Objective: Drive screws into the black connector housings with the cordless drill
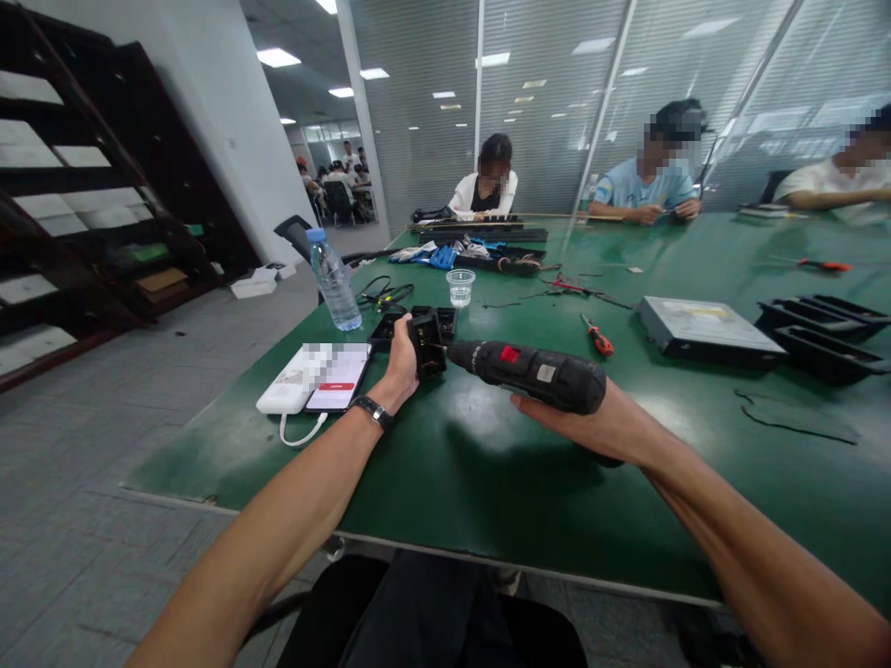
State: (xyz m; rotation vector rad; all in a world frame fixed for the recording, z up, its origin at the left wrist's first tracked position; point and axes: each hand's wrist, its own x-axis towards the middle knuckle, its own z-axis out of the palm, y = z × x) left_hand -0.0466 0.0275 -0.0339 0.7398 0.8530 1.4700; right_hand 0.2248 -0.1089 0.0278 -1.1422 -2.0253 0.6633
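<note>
My left hand grips a small black plastic box with an open side, held tilted above the green table. In my right hand is a black cordless drill with a red switch on its body. The drill points left, its tip at the open side of the box; whether the bit touches a screw is too small to tell. Behind my left hand lie black compartment trays, partly hidden by the hand and box.
A water bottle, a clear plastic cup, a phone and a white power bank stand near the left. To the right are a screwdriver, a silver disc drive and black bins. People sit across the table.
</note>
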